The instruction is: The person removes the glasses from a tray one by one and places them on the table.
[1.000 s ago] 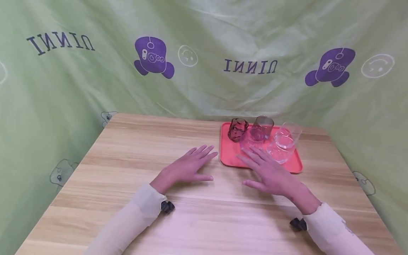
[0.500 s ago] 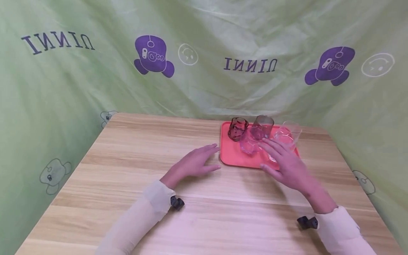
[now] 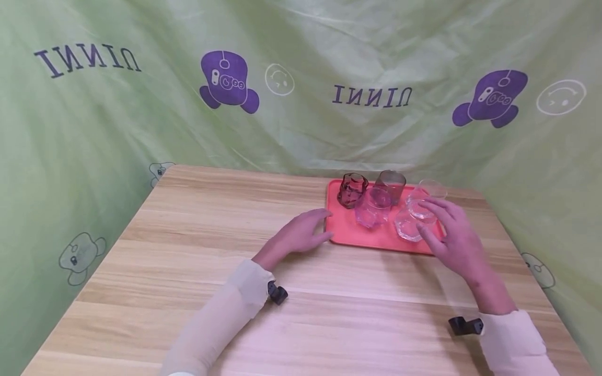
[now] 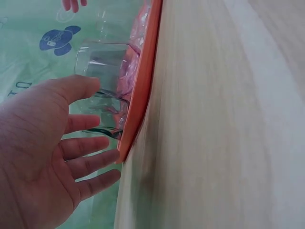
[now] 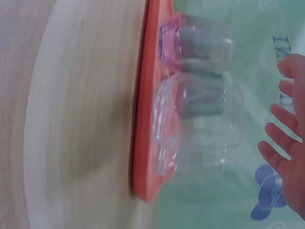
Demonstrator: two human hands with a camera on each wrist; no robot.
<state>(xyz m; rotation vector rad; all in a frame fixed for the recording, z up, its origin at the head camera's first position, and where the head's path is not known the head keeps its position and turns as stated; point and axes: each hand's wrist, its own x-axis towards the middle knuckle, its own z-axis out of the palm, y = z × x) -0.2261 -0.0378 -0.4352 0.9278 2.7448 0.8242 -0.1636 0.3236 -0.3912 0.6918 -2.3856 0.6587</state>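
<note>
Red tray lies at the far right part of the wood-grain counter, and several glasses stand on it. At its back left corner is a dark wavy-sided glass, and just to the right of that a smoky grey glass. Nearer the person stands a pink glass with a faceted base, its upper part overlapping the grey one in the head view. Towards the right end are a front clear glass, its base thick and faceted, and a rear clear glass partly covered by it.

Both hands have hold of nothing. The left hand is at the tray's left edge, its fingers reaching forward nearly straight and the thumb held well away from them; whether a fingertip touches the rim I cannot tell. The right hand is at the tray's right side, near the clear glasses, with its fingers gently bent and spread; in the right wrist view a gap shows between the fingertips and the glass.

A light left sleeve and right sleeve cover the forearms. Behind the counter hangs a green cloth printed with purple cartoon figures
</note>
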